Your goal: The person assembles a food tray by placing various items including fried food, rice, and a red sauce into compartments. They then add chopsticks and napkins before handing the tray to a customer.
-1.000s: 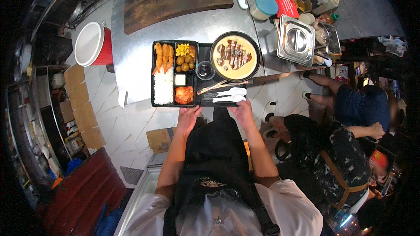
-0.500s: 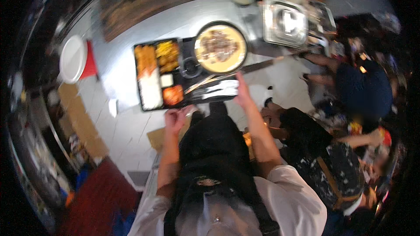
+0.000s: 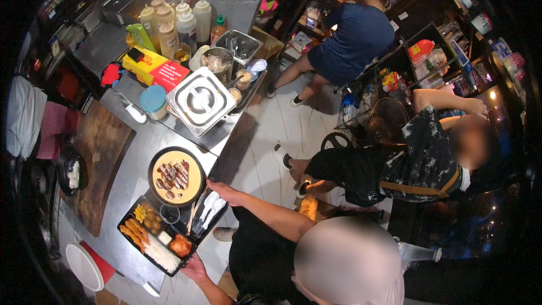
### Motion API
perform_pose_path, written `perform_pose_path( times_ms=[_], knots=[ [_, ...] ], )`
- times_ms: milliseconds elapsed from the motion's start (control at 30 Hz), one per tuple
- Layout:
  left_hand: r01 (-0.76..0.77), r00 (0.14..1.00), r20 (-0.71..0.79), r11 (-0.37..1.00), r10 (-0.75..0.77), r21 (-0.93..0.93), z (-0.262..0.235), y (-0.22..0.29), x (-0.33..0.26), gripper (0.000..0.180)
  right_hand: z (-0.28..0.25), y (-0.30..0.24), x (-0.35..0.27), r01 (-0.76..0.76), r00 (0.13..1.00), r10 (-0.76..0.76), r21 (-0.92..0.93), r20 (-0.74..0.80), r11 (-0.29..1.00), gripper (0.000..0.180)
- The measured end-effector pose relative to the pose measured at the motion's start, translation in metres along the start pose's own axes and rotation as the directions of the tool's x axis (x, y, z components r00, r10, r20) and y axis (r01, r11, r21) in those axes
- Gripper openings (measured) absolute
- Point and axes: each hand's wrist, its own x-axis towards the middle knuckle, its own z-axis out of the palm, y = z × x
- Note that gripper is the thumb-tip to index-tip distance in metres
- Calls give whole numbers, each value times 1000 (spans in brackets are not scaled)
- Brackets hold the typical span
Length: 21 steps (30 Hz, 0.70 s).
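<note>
A black compartment meal tray (image 3: 191, 241) is between my hands, at the near edge of the steel counter. White rice, fried sticks, corn, round browned pieces, a white cube and a red side dish fill its sections. A clear cup (image 3: 169, 213), chopsticks (image 3: 192, 213) and wrapped white cutlery (image 3: 211, 209) lie in the other part. A round black bowl (image 3: 176, 176) of creamy yellow food with sauced brown pieces is at its far side. My left hand (image 3: 195, 268) grips the tray's near corner, fingers partly hidden beneath. My right hand (image 3: 224, 191) closes on its right edge, beside the bowl.
Left lies a wooden board (image 3: 96, 164). Beyond the bowl are a lidded steel pan (image 3: 201, 101), a blue-lidded tub (image 3: 153, 101), a yellow-red box (image 3: 155, 69) and squeeze bottles (image 3: 186, 25). One person (image 3: 353, 39) stands at the back, another (image 3: 395, 164) on the right.
My view has swung, bringing the sauce bottles, shelves and both people more fully into sight. The tray and my hands now appear lower left and turned; both hands stay at the tray.
</note>
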Motion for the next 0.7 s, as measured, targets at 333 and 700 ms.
perform_pose_path(
  times_ms=[333, 700],
  knots=[
    [61, 998, -6, 990, -61, 123, -8, 19, 4, 60, 16, -28, -23, -40, 998, 32, 189, 46, 981, 64],
    [24, 968, 224, 926, -117, 376, -49, 35, 32, 50, 27, -57, -24, -37, 988, 40, 22, -150, 999, 51]
  ],
)
